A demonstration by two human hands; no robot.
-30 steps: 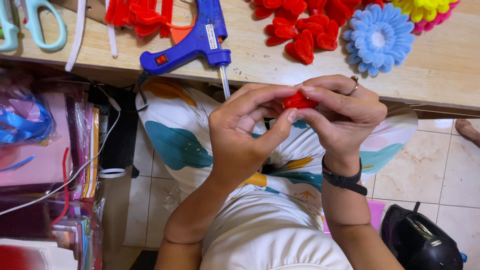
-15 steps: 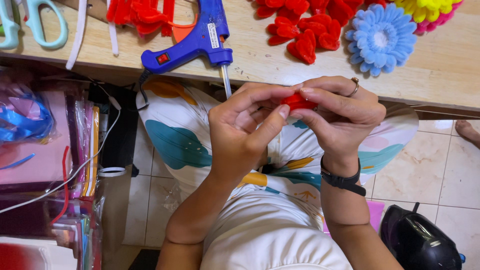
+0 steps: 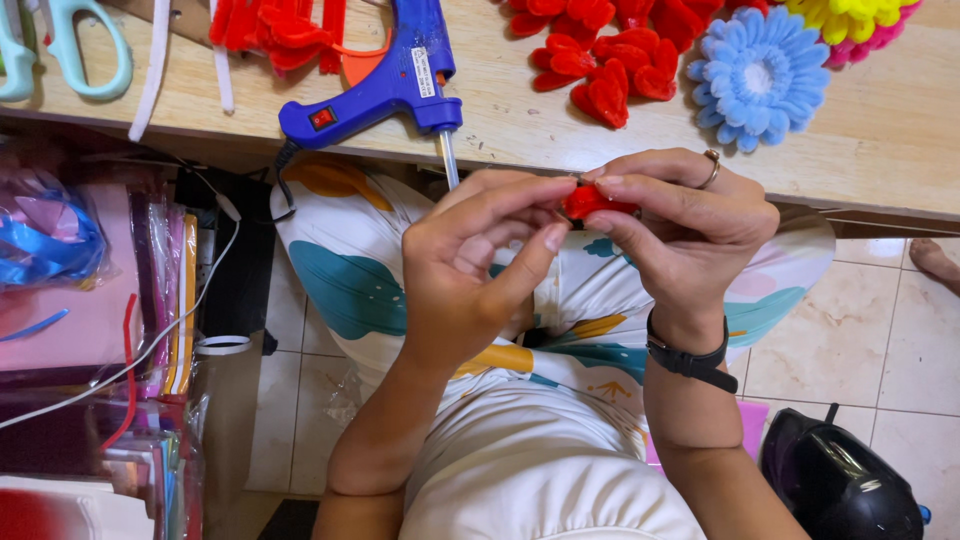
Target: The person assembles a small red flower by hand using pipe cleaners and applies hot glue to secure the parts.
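Note:
Both hands meet above my lap, just below the table edge. My left hand (image 3: 470, 265) and my right hand (image 3: 680, 225) pinch a small red felt piece (image 3: 590, 202) between fingertips; most of it is hidden by the fingers. A ring sits on the right hand and a black band on its wrist. A blue glue gun (image 3: 385, 85) lies on the wooden table (image 3: 880, 150) directly above the hands, its nozzle pointing down over the edge.
Red felt petals (image 3: 610, 70), a blue felt flower (image 3: 758, 75) and a yellow-pink flower (image 3: 850, 18) lie on the table. Teal scissors (image 3: 70, 50) and red strips (image 3: 285, 35) are at the left. Stacked felt sheets (image 3: 90, 330) stand left; a black helmet (image 3: 840, 480) sits lower right.
The hands stay in the same place; the fingers shift slightly on the red piece. Nothing else moved.

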